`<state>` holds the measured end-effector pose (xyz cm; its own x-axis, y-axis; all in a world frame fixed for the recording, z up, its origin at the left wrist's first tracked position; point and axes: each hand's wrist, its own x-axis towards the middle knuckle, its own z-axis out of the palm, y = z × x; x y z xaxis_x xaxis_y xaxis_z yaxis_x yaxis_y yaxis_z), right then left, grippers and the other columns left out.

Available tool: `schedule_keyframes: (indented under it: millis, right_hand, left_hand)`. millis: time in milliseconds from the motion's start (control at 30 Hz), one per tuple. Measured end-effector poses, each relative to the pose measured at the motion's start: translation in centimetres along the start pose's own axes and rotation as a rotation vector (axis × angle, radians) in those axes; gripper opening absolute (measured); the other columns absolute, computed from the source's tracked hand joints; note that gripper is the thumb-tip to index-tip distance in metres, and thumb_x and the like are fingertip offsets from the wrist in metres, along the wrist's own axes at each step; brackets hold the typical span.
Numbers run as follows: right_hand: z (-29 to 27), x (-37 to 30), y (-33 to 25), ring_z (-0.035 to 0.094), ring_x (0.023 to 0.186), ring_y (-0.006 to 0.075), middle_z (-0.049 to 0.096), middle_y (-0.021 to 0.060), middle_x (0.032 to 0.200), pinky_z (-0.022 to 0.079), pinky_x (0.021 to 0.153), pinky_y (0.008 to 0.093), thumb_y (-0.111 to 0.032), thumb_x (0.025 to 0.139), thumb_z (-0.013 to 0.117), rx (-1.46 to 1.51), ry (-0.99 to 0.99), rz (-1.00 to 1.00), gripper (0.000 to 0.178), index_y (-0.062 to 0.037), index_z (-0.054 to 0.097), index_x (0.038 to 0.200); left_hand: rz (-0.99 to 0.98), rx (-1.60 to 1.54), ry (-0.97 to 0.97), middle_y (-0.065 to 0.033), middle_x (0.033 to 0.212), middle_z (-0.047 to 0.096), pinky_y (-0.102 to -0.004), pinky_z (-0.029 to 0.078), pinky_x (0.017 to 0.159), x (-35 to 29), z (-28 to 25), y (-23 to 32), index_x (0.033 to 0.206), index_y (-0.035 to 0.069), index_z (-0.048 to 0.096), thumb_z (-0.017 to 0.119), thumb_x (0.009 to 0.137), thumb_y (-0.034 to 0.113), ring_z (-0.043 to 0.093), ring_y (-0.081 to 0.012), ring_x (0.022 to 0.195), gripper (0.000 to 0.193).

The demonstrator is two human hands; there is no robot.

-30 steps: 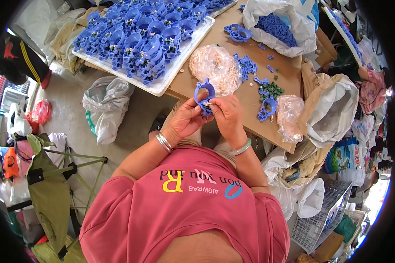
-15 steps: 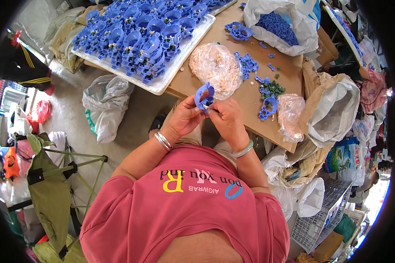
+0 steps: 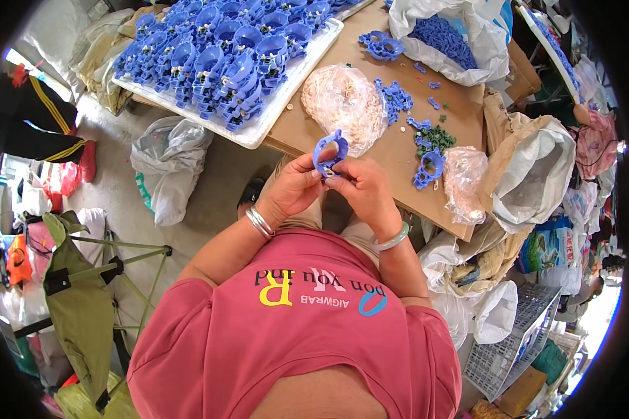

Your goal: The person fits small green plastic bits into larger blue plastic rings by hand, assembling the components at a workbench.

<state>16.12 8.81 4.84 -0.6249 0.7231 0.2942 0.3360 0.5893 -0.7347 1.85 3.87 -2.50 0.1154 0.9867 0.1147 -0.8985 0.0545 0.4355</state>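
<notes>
two bare hands meet on a blue ringed piece [image 3: 319, 155] near the table [image 3: 412, 199] edge, head view: the left hand [image 3: 290, 188] pinches its lower left side, fingers nearly closed; the right hand [image 3: 367, 192] bunches fingertips at its base, grip unclear. its long axis points away, leaning right. a pale part jutting half a second ago is now hard to see.

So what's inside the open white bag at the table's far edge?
A heap of small blue pieces shows in the mouth of the white bag. Whatever lies under that top layer is covered by the pieces and the bag's sides.
</notes>
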Motion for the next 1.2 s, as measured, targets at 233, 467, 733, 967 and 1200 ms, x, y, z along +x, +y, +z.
schedule_keyframes:
  millis: [233,467,733,967,1200]
  right_hand:
    - [0.1,-0.1,0.2,0.050,0.061,0.0274,0.056,0.0085,0.062,0.039,0.058,0.0352,-0.010,0.070,0.061,-0.045,0.013,-0.033,0.005,-0.0051,0.059,0.069]
    - [0.9,-0.3,-0.1,0.052,0.060,0.0291,0.055,0.0121,0.062,0.041,0.054,0.0381,-0.009,0.068,0.059,0.025,0.105,0.075,0.006,-0.0029,0.058,0.067]
    - [0.7,-0.2,-0.1,0.053,0.058,0.0263,0.056,0.0114,0.061,0.040,0.052,0.0352,-0.005,0.069,0.059,-0.219,0.147,-0.096,0.005,-0.0017,0.057,0.066]
    - [0.9,-0.4,-0.3,0.053,0.060,0.0288,0.056,0.0112,0.063,0.040,0.054,0.0384,-0.005,0.068,0.059,-0.202,0.171,-0.069,0.005,-0.0030,0.056,0.065]
    - [1.0,-0.5,-1.0,0.052,0.058,0.0310,0.054,0.0122,0.058,0.040,0.051,0.0400,-0.006,0.067,0.059,-0.163,0.224,-0.041,0.007,-0.0037,0.054,0.062]
  left_hand:
    - [-0.048,-0.091,-0.022,-0.0085,0.118,0.050,-0.0313,0.040,0.089,-0.1,-0.2,0.2,0.122,0.000,0.044,0.057,0.080,0.003,0.049,-0.0176,0.106,0.044]
    - [0.012,0.014,-0.003,-0.0065,0.118,0.051,-0.0347,0.039,0.089,-0.1,-0.1,0.0,0.121,0.001,0.046,0.054,0.082,0.004,0.049,-0.0182,0.106,0.039]
    - [-0.003,0.072,0.003,-0.0065,0.107,0.055,-0.0284,0.038,0.083,-0.2,-0.2,0.2,0.112,-0.001,0.052,0.055,0.082,0.006,0.050,-0.0132,0.095,0.031]
    - [0.005,0.076,0.026,-0.0049,0.109,0.054,-0.0264,0.038,0.082,-0.2,0.3,0.2,0.117,-0.001,0.050,0.056,0.081,0.006,0.048,-0.0112,0.096,0.036]
    - [0.054,0.065,-0.024,-0.0053,0.113,0.053,-0.0266,0.037,0.086,-0.2,0.4,0.2,0.118,-0.002,0.048,0.056,0.080,0.004,0.048,-0.0119,0.100,0.039]
